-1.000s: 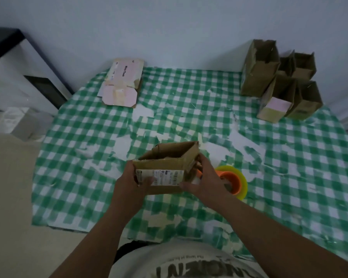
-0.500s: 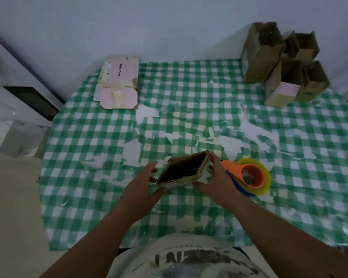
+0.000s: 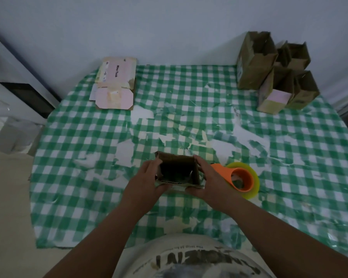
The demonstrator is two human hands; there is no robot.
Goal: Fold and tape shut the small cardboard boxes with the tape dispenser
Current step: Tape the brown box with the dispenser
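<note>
A small brown cardboard box (image 3: 177,169) stands on the checked tablecloth near the front edge, its open mouth facing up at me. My left hand (image 3: 147,181) grips its left wall, thumb at the near edge. My right hand (image 3: 207,179) grips its right wall. Just right of that hand lies the orange tape dispenser (image 3: 237,177) with a yellowish roll of tape, touching nothing I hold.
Several open brown boxes (image 3: 273,73) stand in a cluster at the back right corner. A stack of flattened pink-faced boxes (image 3: 115,85) lies at the back left. The green checked tablecloth (image 3: 84,149) is torn in white patches. A white cabinet stands left of the table.
The box has been turned from lying tilted on its side to standing upright with its opening toward me. Both hands shifted to its side walls.
</note>
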